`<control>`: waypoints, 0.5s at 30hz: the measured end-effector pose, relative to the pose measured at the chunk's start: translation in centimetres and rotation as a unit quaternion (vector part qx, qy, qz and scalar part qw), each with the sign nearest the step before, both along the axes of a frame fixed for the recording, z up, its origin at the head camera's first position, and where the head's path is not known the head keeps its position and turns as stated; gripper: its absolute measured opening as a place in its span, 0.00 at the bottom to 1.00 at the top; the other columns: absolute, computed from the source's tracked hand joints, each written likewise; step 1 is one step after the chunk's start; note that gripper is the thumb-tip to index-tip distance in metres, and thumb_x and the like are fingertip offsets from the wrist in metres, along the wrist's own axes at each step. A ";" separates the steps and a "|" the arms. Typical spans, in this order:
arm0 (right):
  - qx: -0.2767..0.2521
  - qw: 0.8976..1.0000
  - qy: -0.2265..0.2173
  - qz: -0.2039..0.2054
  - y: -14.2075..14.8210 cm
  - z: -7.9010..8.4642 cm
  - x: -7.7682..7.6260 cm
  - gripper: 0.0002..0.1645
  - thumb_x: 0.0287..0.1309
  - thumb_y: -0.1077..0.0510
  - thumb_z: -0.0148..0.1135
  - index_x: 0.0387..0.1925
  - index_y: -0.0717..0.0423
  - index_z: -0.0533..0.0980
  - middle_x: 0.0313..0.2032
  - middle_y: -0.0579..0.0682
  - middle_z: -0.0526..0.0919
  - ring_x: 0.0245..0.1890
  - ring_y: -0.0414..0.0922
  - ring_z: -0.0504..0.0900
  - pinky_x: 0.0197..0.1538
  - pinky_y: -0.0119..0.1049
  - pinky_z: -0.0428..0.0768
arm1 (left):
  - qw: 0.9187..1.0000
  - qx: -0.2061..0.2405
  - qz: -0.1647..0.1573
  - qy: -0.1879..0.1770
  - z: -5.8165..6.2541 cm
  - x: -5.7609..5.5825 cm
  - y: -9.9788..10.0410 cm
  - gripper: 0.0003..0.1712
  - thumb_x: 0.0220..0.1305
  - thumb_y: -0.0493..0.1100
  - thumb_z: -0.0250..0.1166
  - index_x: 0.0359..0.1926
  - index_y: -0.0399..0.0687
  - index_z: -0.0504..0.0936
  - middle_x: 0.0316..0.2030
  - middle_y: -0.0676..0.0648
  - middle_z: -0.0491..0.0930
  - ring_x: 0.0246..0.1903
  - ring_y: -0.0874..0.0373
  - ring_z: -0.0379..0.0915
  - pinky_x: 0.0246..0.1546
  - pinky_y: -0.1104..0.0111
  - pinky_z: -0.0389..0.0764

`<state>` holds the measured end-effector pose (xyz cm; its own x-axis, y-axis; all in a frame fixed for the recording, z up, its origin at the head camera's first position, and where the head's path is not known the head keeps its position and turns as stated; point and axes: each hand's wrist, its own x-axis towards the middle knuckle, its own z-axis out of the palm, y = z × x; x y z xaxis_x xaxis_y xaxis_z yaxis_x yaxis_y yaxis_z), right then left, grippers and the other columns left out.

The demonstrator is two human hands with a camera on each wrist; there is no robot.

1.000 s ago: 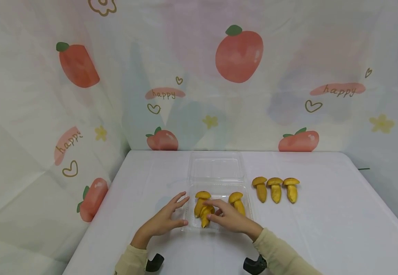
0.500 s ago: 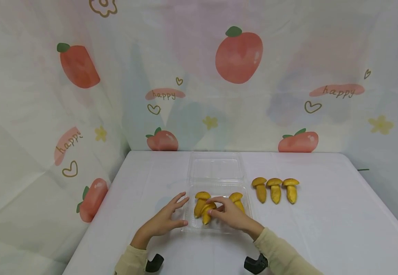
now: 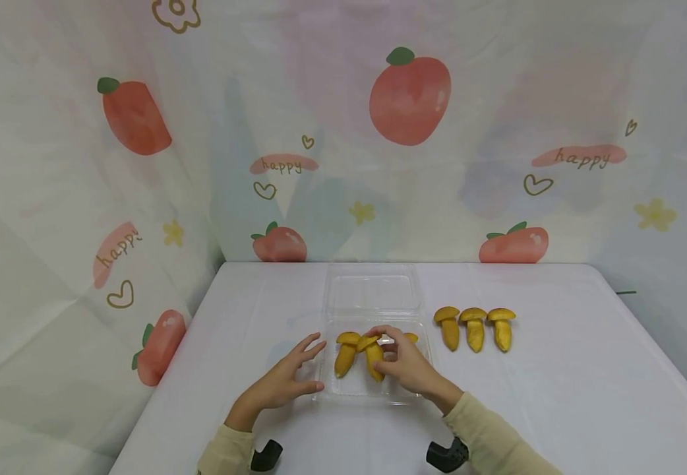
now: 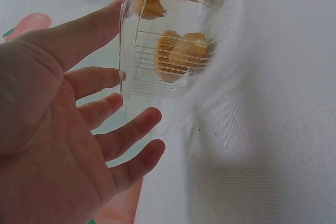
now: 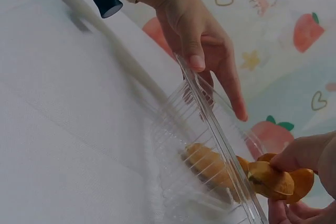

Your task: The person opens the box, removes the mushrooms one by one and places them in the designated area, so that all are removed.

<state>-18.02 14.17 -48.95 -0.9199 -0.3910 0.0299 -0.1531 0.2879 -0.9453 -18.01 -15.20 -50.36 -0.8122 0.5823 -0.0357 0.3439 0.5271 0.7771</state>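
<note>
A clear plastic clamshell container (image 3: 343, 389) lies opened on the table, lid away from me. My right hand (image 3: 409, 363) pinches a yellow mushroom (image 3: 374, 361) between thumb and fingers over the container's middle. In the right wrist view this mushroom (image 5: 270, 180) shows at the container's rim. Another mushroom (image 3: 345, 356) lies inside at the left, its cap beside the held one. A third mushroom (image 3: 411, 337) sits at the right, mostly hidden behind my right hand. My left hand (image 3: 284, 377), fingers spread, rests against the container's left side, with thumb and fingertips at the rim.
To the right of the container, a row of three yellow mushrooms (image 3: 474, 328) lies on the white tablecloth (image 3: 557, 382). The clear lid (image 3: 373, 291) lies flat behind the base. A fruit-printed backdrop (image 3: 474, 132) rises at the table's back edge and left side.
My right hand has moved right and slightly away from me with the mushroom, which now stands apart from the left mushroom's stem instead of overlapping it. The left hand stays in place.
</note>
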 end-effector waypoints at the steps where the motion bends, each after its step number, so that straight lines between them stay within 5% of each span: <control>1: 0.003 1.000 0.001 0.000 0.1 0.0 0.0 0.31 0.58 0.70 0.63 0.63 0.61 0.69 0.64 0.65 0.71 0.58 0.60 0.77 0.52 0.37 0.81 | 1.000 0.000 0.000 0.001 0.0 0.0 0.0 0.46 0.67 0.48 0.69 0.78 0.41 0.58 0.81 0.37 0.45 0.77 0.32 0.47 0.69 0.34 0.61; 6: 0.021 0.999 0.023 0.013 0.9 0.0 -0.1 0.32 0.57 0.74 0.56 0.65 0.62 0.70 0.64 0.64 0.75 0.62 0.60 0.75 0.64 0.56 0.75 | 1.000 0.004 0.000 -0.001 0.0 0.0 0.1 0.46 0.66 0.48 0.69 0.78 0.41 0.58 0.81 0.37 0.45 0.77 0.31 0.46 0.69 0.33 0.60; 15: 0.029 0.998 0.043 0.046 2.3 -0.1 -0.4 0.31 0.58 0.76 0.53 0.65 0.66 0.71 0.63 0.64 0.77 0.62 0.60 0.74 0.66 0.60 0.74 | 1.000 0.004 0.005 -0.007 0.1 0.1 0.1 0.46 0.66 0.48 0.69 0.78 0.42 0.58 0.81 0.38 0.45 0.77 0.31 0.46 0.69 0.33 0.61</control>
<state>-18.44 16.44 -49.03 -0.8748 -0.4775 0.0824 -0.2620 0.3231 -0.9094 -17.92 -15.07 -50.27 -0.8169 0.5752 -0.0435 0.3274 0.5244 0.7860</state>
